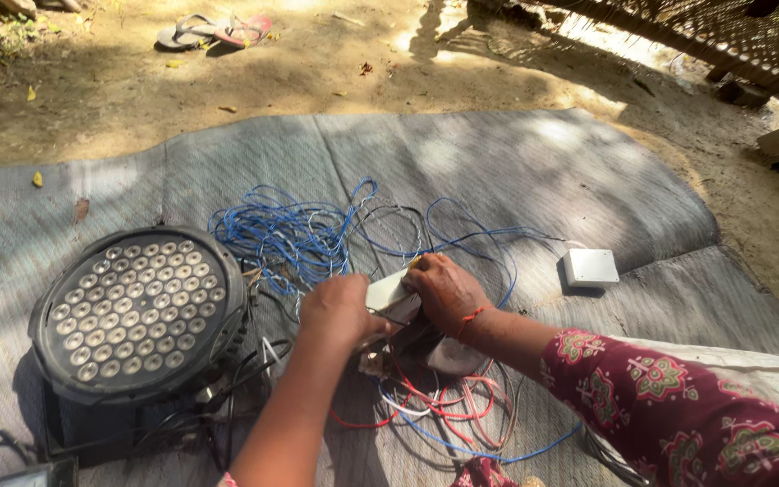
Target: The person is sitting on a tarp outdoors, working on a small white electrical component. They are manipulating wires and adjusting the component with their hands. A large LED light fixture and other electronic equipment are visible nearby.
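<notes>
My left hand [340, 311] and my right hand [446, 290] meet over a small white box-like part [387, 292] with wires running from it. The right hand rests on top of the part and grips it. My left hand is closed against its near side, fingers hidden, so what it pinches cannot be told. A red thread circles my right wrist. Red and white wires [444, 401] loop on the mat just below the hands. A tangle of blue wires [295, 234] lies just beyond them.
A round black lamp with many small LEDs [137, 311] stands at the left on the grey mat [516, 171]. A small white square box [591, 267] lies to the right. Sandals [214, 32] lie on the dirt ground beyond. A woven cot is at top right.
</notes>
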